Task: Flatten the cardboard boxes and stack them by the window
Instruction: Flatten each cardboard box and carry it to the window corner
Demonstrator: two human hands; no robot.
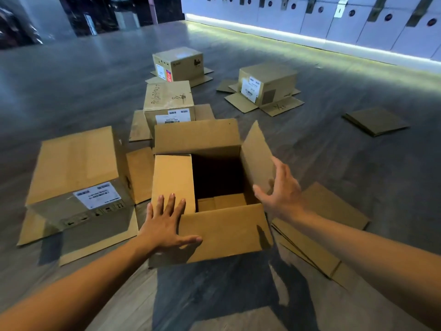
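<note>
The open box [210, 187] stands on the floor just nearer than the labelled box [168, 103]. The left hand [164, 223] presses its left flap, fingers spread; the right hand [279, 187] touches the right flap, fingers loosely apart. Pushing opposite walls evenly should collapse it cleanly.

Open brown box [214, 225] upright on floor, 4 upturned boxes [74, 173] behind.

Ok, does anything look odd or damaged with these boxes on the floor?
Nothing looks damaged or spilled. The open box under the left hand and right hand has one flap folded inward while the others stand up. Four other boxes sit upside down on splayed flaps, and flattened cardboard lies beside it.
</note>
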